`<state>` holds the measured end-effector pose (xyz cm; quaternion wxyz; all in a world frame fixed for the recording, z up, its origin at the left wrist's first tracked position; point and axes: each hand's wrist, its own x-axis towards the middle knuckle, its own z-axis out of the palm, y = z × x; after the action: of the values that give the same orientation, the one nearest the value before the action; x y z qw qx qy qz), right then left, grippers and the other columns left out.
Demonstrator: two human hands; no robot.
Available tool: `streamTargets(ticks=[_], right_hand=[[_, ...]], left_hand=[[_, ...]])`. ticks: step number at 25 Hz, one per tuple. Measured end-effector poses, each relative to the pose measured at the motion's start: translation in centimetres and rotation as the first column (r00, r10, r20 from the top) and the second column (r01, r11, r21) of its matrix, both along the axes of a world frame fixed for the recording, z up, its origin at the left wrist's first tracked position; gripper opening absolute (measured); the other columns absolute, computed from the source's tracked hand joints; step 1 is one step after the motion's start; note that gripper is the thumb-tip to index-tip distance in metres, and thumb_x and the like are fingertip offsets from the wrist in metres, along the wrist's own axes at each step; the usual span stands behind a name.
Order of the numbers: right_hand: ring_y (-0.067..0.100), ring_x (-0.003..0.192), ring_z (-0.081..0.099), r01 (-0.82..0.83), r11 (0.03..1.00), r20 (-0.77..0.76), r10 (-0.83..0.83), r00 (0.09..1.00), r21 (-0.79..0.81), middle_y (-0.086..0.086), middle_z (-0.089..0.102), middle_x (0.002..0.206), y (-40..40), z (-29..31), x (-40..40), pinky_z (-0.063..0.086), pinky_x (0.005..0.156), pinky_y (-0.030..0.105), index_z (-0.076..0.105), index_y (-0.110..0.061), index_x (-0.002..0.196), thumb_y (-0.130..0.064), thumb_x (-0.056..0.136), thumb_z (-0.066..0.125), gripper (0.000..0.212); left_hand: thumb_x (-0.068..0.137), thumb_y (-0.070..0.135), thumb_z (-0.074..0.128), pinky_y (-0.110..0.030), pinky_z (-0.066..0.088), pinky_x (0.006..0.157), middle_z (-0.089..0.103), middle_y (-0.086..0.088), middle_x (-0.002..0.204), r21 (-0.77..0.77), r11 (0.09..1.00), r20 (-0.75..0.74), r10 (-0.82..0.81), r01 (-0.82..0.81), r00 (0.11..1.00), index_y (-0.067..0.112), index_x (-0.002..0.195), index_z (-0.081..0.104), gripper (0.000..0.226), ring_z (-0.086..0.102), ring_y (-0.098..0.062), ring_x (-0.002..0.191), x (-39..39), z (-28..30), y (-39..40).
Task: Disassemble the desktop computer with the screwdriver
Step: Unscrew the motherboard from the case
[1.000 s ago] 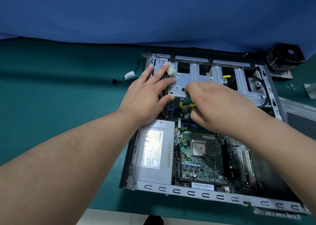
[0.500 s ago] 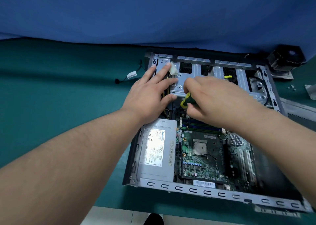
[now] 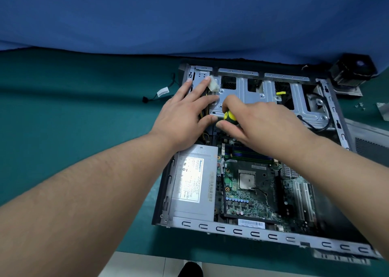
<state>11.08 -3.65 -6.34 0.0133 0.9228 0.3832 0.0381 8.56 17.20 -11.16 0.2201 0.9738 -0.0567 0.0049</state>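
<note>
Teal cloth covers the desk, soft and matte, and the open case lies flat on it; take that case as your landmark. Left of the case, a thin black cable with a white tag lies loose on the cloth.

At the case's far left corner your left hand lies spread, fingers straight, pressing on the drive cage beside a white plug; it holds nothing. That cage is stamped grey sheet steel, stiff but probably sharp at its cut edges, so brace on the flat faces as you do now.

Near the case's left wall sits the power supply, a smooth metal box with a paper label; judged heavy, so lift it by its body, not by its yellow wires.

Just right of your left hand, your right hand has its grip curled round the screwdriver, whose yellow-and-black handle shows between thumb and fingers. The tip is hidden, so I cannot tell which screw it meets.

In the case's middle the green motherboard is brittle and crowded with small parts; handle it by its edges only.

Right of the case, beyond its far corner, a black fan and some tiny loose screws rest on the cloth.
</note>
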Motion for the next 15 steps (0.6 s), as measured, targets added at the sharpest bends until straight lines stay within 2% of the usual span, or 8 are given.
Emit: streamTargets(ticks=[3,7,10,15], right_hand=[[0.032,0.074,0.056,-0.155,0.987,-0.071,0.151,0.986,-0.050,0.002,0.061,0.082,0.1,1.1,0.9,0.052,0.059,0.042,0.038,-0.019,0.110,-0.047,0.095,0.042,0.032],[0.030,0.085,0.054,-0.260,0.944,-0.248,0.207,0.946,-0.202,0.001,0.053,0.087,1.1,2.8,2.6,0.053,0.073,0.047,0.035,-0.023,0.100,-0.039,0.090,0.054,0.026],[0.029,0.083,0.056,-0.283,0.928,-0.327,0.195,0.925,-0.244,-0.001,0.051,0.087,2.0,2.9,3.3,0.053,0.071,0.047,0.031,-0.028,0.098,-0.035,0.092,0.056,0.027],[0.023,0.069,0.056,-0.219,0.961,-0.351,0.149,0.924,-0.169,-0.001,0.053,0.081,1.3,3.0,3.8,0.048,0.058,0.039,0.026,-0.038,0.093,-0.038,0.092,0.055,0.030]], left_hand=[[0.102,0.055,0.050,-0.042,0.017,0.125,0.002,0.026,0.168,-0.001,1.000,0.005,0.001,-0.001,1.000,0.047,0.151,0.040,0.050,-0.001,-0.013,0.157,0.0,0.0,0.0],[0.102,0.055,0.049,-0.041,0.017,0.125,0.002,0.026,0.168,-0.005,1.000,-0.002,-0.002,0.002,1.000,0.047,0.151,0.040,0.051,-0.001,-0.013,0.157,0.0,0.0,0.0],[0.102,0.053,0.050,-0.041,0.017,0.125,0.002,0.027,0.168,-0.018,1.000,-0.002,-0.004,0.004,1.000,0.048,0.150,0.040,0.050,-0.001,-0.013,0.157,0.0,-0.1,0.1],[0.102,0.054,0.050,-0.042,0.018,0.125,0.003,0.026,0.168,-0.007,1.000,0.001,-0.008,0.008,1.000,0.047,0.150,0.041,0.049,0.000,-0.014,0.157,0.0,-0.1,0.2]])
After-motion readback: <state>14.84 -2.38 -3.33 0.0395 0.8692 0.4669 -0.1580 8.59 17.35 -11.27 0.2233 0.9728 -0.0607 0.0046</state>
